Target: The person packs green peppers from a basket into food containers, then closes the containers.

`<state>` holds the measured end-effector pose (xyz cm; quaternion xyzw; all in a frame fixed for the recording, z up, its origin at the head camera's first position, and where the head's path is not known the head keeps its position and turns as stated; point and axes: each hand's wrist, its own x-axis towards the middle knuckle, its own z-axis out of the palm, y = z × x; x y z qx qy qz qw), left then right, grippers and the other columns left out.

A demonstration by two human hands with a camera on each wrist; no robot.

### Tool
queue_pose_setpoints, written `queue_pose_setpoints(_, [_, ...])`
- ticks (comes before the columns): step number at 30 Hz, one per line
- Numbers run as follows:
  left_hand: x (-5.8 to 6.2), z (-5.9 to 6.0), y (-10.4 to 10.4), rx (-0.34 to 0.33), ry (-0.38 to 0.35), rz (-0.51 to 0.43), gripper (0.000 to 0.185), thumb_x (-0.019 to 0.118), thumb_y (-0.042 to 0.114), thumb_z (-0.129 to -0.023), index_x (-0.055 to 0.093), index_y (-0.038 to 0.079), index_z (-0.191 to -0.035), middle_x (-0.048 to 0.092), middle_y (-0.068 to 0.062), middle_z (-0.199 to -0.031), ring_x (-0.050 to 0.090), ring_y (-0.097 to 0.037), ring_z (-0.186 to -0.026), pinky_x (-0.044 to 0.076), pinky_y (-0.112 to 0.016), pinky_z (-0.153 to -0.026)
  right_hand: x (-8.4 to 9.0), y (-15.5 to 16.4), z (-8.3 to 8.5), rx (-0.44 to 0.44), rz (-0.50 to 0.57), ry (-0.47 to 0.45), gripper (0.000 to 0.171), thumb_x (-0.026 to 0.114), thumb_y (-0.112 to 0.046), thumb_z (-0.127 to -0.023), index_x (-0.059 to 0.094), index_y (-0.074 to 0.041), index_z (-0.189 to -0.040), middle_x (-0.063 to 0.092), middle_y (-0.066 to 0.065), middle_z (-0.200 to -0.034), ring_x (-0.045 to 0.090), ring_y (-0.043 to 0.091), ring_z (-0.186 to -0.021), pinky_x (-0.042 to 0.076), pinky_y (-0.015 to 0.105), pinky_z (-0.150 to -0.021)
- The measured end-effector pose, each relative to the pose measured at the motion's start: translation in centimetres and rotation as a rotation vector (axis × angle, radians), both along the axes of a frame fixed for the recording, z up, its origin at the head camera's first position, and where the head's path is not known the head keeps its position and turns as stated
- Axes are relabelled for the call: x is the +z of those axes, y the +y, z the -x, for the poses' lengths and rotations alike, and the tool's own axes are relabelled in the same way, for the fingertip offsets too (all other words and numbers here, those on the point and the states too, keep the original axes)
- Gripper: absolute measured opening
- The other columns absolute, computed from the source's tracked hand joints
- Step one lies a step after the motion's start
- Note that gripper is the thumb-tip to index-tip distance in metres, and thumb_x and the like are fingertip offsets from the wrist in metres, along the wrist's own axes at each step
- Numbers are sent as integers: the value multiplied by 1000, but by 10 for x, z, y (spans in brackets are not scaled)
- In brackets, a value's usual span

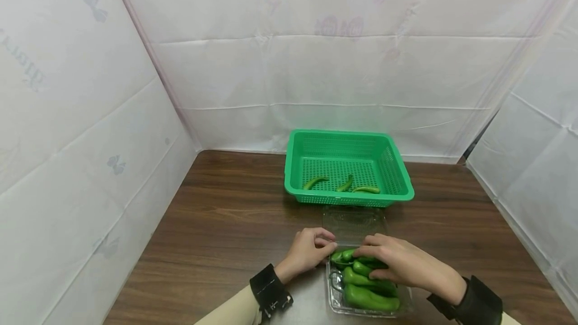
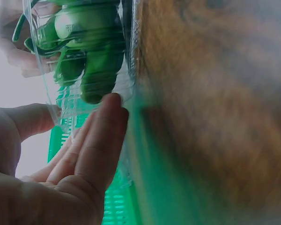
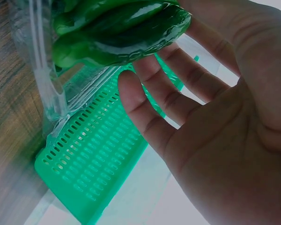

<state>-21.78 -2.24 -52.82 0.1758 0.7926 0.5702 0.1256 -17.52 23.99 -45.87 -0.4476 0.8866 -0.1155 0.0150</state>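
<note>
Several green peppers (image 1: 371,299) lie side by side in a clear plastic box (image 1: 331,301) on the table, its lid (image 1: 354,222) folded back flat toward the basket. My left hand (image 1: 307,251) pinches the box's far left corner, with thumb and fingers on either side of the wall in the left wrist view. Over the far right part of the box, my right hand (image 1: 399,261) holds a green pepper (image 3: 131,40) between thumb and fingers, at the top of the pile. Part of that pepper is hidden by the hand in the head view.
Behind the box stands a green plastic basket (image 1: 292,164) with a few thin, curved green peppers (image 1: 316,182) on its floor. White sheeting (image 1: 271,74) walls off the back and both sides of the brown wooden table (image 1: 217,224).
</note>
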Motion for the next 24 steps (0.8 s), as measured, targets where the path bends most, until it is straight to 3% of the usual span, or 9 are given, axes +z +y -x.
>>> queue_pose_setpoints(3, [2, 2, -2, -3, 101, 80, 26, 75, 22, -95, 73, 6, -116, 78, 4, -84, 69, -10, -69, 57, -34, -73, 0, 1, -1, 4, 0, 1, 48, 82, -27, -88, 65, -23, -133, 57, -8, -116, 57, 7, -100, 52, 25, -81])
queue_pose_setpoints(6, [7, 4, -6, 20, 207, 128, 29, 75, 21, -96, 71, 5, -119, 78, 3, -83, 67, -6, -68, 57, -34, -79, -1, 1, -2, 3, 1, 2, 48, 81, -27, -89, 65, -22, -134, 57, -8, -117, 57, 8, -101, 53, 25, -82])
queue_pose_setpoints(7, [10, 6, -7, 36, 238, 142, 29, 75, 21, -96, 71, 4, -120, 77, 2, -82, 66, -4, -67, 56, -31, -79, -1, 1, -2, 2, 0, 4, 48, 81, -27, -89, 65, -22, -134, 57, -8, -117, 57, 8, -102, 53, 26, -83])
queue_pose_setpoints(10, [19, 11, -11, 91, 280, 145, 30, 74, 18, -96, 71, 1, -119, 77, -5, -81, 65, -4, -54, 58, -25, -59, -1, 1, -3, -1, -1, 1, 47, 81, -27, -89, 65, -22, -134, 57, -7, -117, 57, 8, -102, 53, 26, -83])
queue_pose_setpoints(11, [23, 13, -13, 115, 291, 150, 29, 74, 19, -96, 71, 1, -119, 77, -6, -81, 65, -3, -54, 57, -23, -58, -1, 1, -2, 0, 0, 0, 47, 81, -27, -89, 65, -22, -134, 57, -7, -117, 57, 8, -102, 53, 26, -82])
queue_pose_setpoints(14, [32, 20, -19, 194, 336, 151, 27, 74, 20, -96, 72, 4, -119, 76, -5, -83, 66, -4, -59, 56, -21, -59, 0, 1, -2, -3, -1, -7, 47, 81, -27, -89, 64, -22, -134, 57, -7, -117, 58, 8, -102, 53, 26, -82])
queue_pose_setpoints(17, [39, 27, -25, 293, 444, 154, 25, 73, 18, -97, 73, 5, -118, 76, -4, -83, 69, -8, -66, 58, -24, -63, 0, 2, -2, -6, -3, -14, 47, 81, -26, -89, 64, -22, -134, 57, -8, -117, 58, 9, -103, 53, 26, -83])
queue_pose_setpoints(21, [43, 36, -33, 421, 589, 128, 22, 73, 12, -96, 73, 2, -116, 75, -4, -83, 70, -14, -69, 58, -30, -63, 1, 2, -3, -12, -5, -32, 47, 80, -27, -90, 64, -23, -135, 57, -8, -117, 58, 8, -102, 53, 26, -82])
queue_pose_setpoints(24, [44, 42, -38, 497, 642, 104, 22, 75, 9, -94, 73, 1, -115, 73, -9, -87, 69, -19, -73, 57, -33, -65, 1, 2, -3, -18, -8, -47, 48, 79, -28, -91, 63, -23, -136, 57, -8, -118, 57, 9, -103, 52, 27, -82])
